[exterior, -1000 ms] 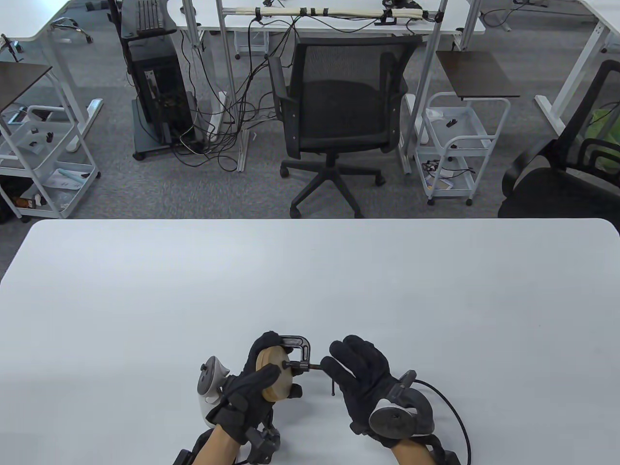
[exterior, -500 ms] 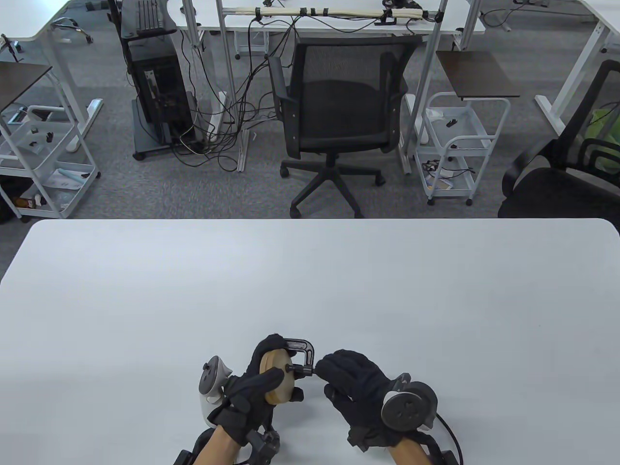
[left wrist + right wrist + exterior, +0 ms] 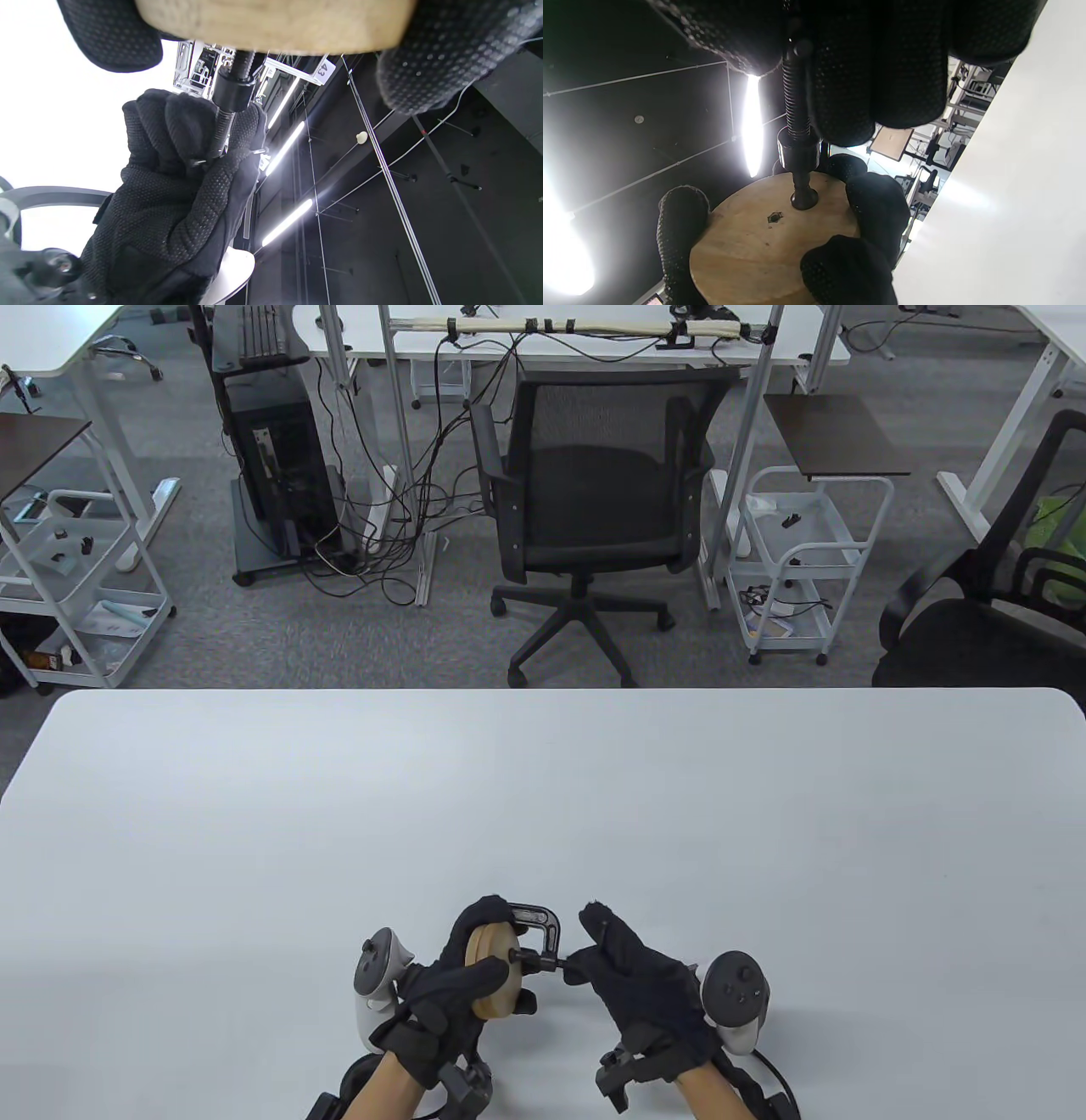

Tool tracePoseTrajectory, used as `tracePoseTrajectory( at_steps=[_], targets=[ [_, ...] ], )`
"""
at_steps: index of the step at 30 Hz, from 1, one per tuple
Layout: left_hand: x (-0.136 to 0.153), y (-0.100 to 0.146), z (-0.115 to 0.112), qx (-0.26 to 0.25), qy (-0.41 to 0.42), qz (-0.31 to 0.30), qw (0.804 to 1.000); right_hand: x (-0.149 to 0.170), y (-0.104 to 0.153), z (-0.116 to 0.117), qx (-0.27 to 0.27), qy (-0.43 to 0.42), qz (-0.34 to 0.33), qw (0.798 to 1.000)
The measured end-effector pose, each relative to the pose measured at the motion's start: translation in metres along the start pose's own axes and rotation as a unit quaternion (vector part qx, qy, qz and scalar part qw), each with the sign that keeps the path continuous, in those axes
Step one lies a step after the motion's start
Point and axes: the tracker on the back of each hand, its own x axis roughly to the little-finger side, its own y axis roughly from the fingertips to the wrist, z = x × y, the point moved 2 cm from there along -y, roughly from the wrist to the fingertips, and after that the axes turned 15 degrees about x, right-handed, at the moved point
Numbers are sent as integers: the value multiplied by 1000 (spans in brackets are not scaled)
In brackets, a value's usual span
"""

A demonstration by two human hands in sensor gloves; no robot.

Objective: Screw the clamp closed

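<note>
A black C-clamp sits around a round wooden disc near the table's front edge. My left hand grips the disc and clamp, holding them just above the table. My right hand pinches the handle end of the clamp screw. In the right wrist view the screw runs from my fingers down to its pad, which touches the disc face. In the left wrist view the right hand grips the screw below the disc.
The white table stretches far behind the hands. Beyond its far edge stand a black office chair, white carts and desks.
My right hand has rolled over at the wrist while holding the screw handle, so its tracker swung from facing the camera to the right side. The left hand and clamp shifted slightly right.
</note>
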Motion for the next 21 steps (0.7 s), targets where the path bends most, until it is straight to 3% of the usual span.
tracePoseTrajectory(
  at_steps=[4,8,11,13,15,18,21],
  targets=[
    [-1,2,4,-13,9,-6,1000,-9,0,-3,2,40,-54,998],
    [0,4,3,-25,23,-11,999,-24,0,0,-42,125,-150,980],
    [0,3,2,-21,34,-16,999,-35,3,3,-73,233,-228,943],
    [-1,3,2,-22,32,-19,999,-42,6,6,-85,323,-285,898],
    [-2,3,2,-20,35,-23,999,-44,8,10,-94,367,-315,870],
    [-4,3,1,-19,40,-27,999,-44,10,15,-100,367,-318,868],
    [-5,3,1,-19,25,-25,999,-44,8,13,-100,344,-296,885]
  ],
)
